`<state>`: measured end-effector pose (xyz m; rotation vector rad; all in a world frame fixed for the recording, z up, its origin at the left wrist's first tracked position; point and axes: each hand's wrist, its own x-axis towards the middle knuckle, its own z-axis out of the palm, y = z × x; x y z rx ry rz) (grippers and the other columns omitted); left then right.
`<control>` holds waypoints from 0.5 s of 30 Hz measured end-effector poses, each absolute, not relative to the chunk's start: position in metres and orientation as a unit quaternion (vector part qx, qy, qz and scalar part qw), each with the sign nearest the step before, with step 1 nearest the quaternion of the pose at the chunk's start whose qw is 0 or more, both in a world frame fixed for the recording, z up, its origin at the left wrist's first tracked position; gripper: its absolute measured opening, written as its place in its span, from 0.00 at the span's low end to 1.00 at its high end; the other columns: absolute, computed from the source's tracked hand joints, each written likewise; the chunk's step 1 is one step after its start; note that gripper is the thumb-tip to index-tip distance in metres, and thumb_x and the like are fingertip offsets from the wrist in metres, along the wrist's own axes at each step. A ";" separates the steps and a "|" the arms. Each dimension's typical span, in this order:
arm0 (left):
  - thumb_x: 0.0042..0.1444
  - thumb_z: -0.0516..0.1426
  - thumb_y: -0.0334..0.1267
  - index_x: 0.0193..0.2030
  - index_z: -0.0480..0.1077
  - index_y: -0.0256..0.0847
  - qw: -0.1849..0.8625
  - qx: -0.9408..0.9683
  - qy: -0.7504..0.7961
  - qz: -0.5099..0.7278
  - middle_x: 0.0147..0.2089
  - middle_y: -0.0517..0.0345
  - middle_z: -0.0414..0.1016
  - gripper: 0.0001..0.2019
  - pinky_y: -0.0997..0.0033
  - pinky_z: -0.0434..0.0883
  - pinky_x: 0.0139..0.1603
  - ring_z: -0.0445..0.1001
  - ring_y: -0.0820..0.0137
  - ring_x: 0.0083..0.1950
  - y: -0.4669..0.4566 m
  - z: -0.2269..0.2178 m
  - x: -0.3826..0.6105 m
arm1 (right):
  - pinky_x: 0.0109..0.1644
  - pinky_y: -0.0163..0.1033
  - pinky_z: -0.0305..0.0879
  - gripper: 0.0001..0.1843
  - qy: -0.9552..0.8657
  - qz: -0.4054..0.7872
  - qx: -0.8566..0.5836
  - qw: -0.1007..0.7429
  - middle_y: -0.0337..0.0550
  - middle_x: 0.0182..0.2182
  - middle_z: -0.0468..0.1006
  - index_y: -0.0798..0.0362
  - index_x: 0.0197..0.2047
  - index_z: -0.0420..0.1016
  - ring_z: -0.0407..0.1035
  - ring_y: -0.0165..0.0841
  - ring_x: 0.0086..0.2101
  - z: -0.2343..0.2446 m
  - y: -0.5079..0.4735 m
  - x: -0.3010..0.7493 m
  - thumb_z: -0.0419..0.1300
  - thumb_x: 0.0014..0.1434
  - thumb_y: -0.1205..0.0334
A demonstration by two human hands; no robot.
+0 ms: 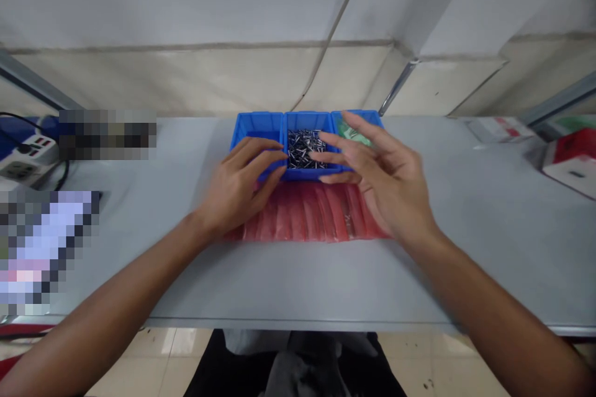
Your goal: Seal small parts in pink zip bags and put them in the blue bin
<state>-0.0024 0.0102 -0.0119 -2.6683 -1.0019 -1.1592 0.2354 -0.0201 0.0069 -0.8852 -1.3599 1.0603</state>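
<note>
Grey table (pixel 488 198) carries a fanned row of red plastic bags (pixel 316 217), three joined blue bins (pixel 261 119) touching behind it. The left hand (pixel 237 189) rests loosely on the bins' front rim. The right hand (pixel 382 180) hovers spread and empty over the middle bin's metal pins (pixel 300 142). No pin is picked yet.

we see three blue bins (pixel 305 121) of smooth, slightly glossy plastic. the middle one holds small metal pins (pixel 303 147) – bright and shiny. in front of them lies a red stack of sleeves (pixel 316 214), a thin glossy film by its look. the surface (pixel 488 242) is matt pale grey, smooth – the wall (pixel 186 0) behind looks like dull painted plaster.
</note>
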 end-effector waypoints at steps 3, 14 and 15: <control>0.69 0.58 0.35 0.60 0.73 0.36 0.048 -0.892 -0.317 -0.318 0.66 0.40 0.73 0.15 0.48 0.74 0.68 0.72 0.54 0.68 0.019 -0.025 -0.006 | 0.32 0.41 0.70 0.07 -0.716 0.188 -0.494 0.456 0.41 0.36 0.84 0.47 0.40 0.82 0.76 0.34 0.30 0.017 -0.021 0.255 0.62 0.67 0.58; 0.68 0.59 0.32 0.60 0.73 0.38 0.038 -0.893 -0.290 -0.343 0.68 0.41 0.71 0.16 0.42 0.72 0.70 0.66 0.53 0.73 0.023 -0.028 -0.007 | 0.29 0.41 0.52 0.17 -0.783 0.085 -0.607 -0.110 0.43 0.23 0.73 0.50 0.24 0.68 0.65 0.35 0.25 0.024 -0.022 0.299 0.54 0.64 0.54; 0.66 0.60 0.32 0.60 0.73 0.39 0.044 -0.891 -0.277 -0.358 0.68 0.42 0.71 0.16 0.41 0.71 0.70 0.65 0.52 0.73 0.020 -0.024 -0.006 | 0.30 0.41 0.53 0.16 -0.788 0.117 -0.598 -0.087 0.40 0.21 0.71 0.50 0.24 0.67 0.64 0.34 0.25 0.029 -0.020 0.304 0.55 0.63 0.57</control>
